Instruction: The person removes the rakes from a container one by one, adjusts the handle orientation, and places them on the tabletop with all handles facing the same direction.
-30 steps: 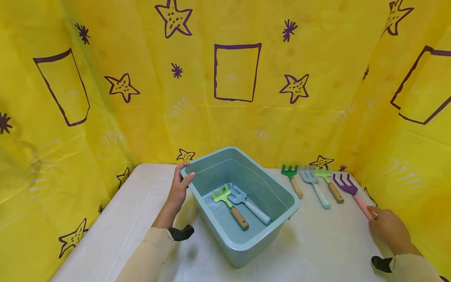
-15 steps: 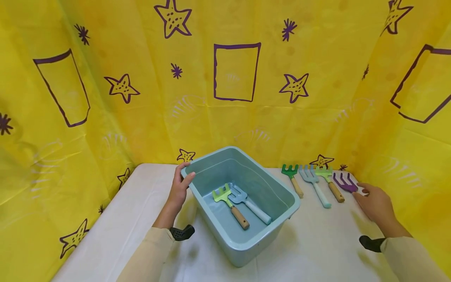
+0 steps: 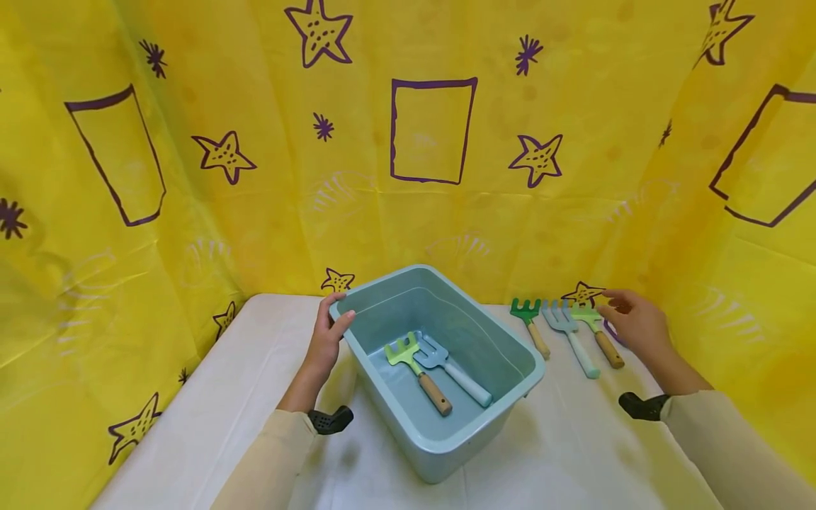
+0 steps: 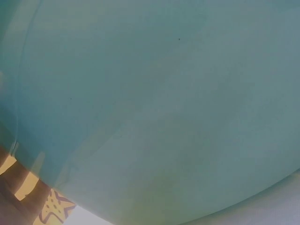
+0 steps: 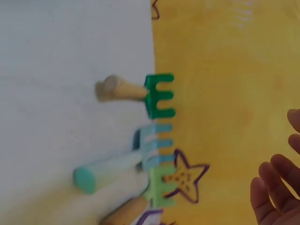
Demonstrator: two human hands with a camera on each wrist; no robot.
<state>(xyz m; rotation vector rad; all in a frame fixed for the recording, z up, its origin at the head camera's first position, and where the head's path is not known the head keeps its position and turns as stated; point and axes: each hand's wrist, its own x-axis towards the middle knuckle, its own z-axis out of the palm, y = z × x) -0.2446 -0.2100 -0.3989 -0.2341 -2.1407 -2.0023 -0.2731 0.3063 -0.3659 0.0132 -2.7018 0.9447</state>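
My left hand (image 3: 321,347) grips the left rim of a blue-green plastic tub (image 3: 395,418), thumb over the edge. Inside the tub lie a light green hand rake (image 3: 433,393) with a wooden handle and a pale blue hand fork (image 3: 467,382). My right hand (image 3: 640,329) hovers over a purple fork (image 3: 610,330), hiding most of it; its fingers are loosely bent and hold nothing. Left of it lie another light green rake (image 3: 608,347), another pale blue fork (image 3: 583,358) and a dark green rake (image 3: 525,312). The tub's wall (image 4: 164,103) fills the left wrist view.
A white-covered table (image 3: 574,453) carries the tub and the row of tools. Yellow sheeting (image 3: 287,212) with purple drawings encloses the back and both sides. In the right wrist view the tools' prongs reach the table's back edge.
My right hand has moved up and left from the purple fork's pink handle to above its prongs, leaving it on the table. The left hand and tub have stayed put.
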